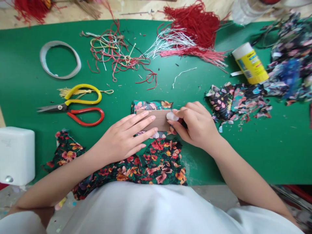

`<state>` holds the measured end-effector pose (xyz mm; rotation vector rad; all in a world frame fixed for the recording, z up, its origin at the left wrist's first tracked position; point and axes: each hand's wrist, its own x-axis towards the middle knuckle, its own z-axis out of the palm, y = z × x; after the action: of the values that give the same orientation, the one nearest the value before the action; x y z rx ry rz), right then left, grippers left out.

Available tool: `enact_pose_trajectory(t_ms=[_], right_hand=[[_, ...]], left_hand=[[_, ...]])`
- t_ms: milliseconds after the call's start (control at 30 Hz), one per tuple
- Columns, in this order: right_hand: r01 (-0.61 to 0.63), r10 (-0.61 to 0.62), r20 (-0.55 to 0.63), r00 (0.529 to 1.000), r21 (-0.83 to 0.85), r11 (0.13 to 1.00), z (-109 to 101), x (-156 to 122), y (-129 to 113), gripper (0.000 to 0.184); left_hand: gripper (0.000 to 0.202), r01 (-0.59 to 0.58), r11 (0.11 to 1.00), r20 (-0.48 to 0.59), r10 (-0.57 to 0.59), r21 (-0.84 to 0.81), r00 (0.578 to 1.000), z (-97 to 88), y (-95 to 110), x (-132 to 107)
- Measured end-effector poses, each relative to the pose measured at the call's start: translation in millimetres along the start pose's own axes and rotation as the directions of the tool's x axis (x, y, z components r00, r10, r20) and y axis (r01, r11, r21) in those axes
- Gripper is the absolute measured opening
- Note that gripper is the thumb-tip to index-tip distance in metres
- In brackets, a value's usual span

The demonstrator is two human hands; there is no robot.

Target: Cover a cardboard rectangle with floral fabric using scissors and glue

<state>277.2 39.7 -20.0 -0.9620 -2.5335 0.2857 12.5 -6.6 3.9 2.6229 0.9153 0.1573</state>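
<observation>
A small brown card rectangle lies on a piece of floral fabric in the middle of the green table. My left hand rests flat on the card's left part, fingers stretched out. My right hand is closed in a pinch around a small white rounded object that touches the card's right end. A larger piece of dark floral fabric lies under my wrists at the near edge.
Scissors with a yellow and a red handle lie to the left. A grey tape ring, red and white cords, a yellow glue bottle, fabric scraps and a white box surround the work.
</observation>
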Motion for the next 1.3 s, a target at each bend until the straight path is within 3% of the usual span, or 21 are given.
enact_pose_trajectory(t_ms=[200, 433, 700, 933, 1100, 1167, 1300], right_hand=[[-0.079, 0.079, -0.034, 0.996, 0.009, 0.997, 4.4, 6.9, 2.6, 0.006], [-0.047, 0.047, -0.007, 0.999, 0.017, 0.999, 3.7, 2.5, 1.4, 0.016], [0.123, -0.126, 0.022, 0.992, 0.105, 0.987, -1.4, 0.7, 3.9, 0.006], [0.295, -0.297, -0.012, 0.955, 0.171, 0.94, -3.1, 3.9, 1.1, 0.004], [0.351, -0.362, -0.008, 0.932, 0.264, 0.899, -3.5, 1.1, 3.8, 0.007], [0.297, -0.291, -0.068, 0.954, 0.326, 0.898, -2.5, -1.3, 5.4, 0.007], [-0.001, 0.046, -0.185, 0.982, 0.237, 0.971, -0.6, -0.2, 3.9, 0.011]], left_hand=[[0.054, 0.014, 1.0, 0.013, -0.014, -0.02, 1.0, -2.1, 1.9, 1.8], [0.058, 0.026, 0.999, 0.013, -0.026, -0.024, 1.0, -0.3, 3.3, -0.1], [0.059, 0.043, 0.998, 0.026, -0.042, -0.036, 0.999, -1.3, 4.6, 0.1], [0.059, 0.04, 0.998, 0.024, -0.039, -0.041, 0.999, -0.9, 3.5, 0.0], [0.061, 0.033, 0.998, 0.022, -0.032, -0.049, 0.999, -0.7, 2.2, -0.1], [0.061, 0.032, 0.998, 0.021, -0.031, -0.058, 0.999, -0.8, 1.8, 0.0], [0.062, 0.036, 0.997, 0.025, -0.034, -0.068, 0.999, -1.5, 1.9, 0.5]])
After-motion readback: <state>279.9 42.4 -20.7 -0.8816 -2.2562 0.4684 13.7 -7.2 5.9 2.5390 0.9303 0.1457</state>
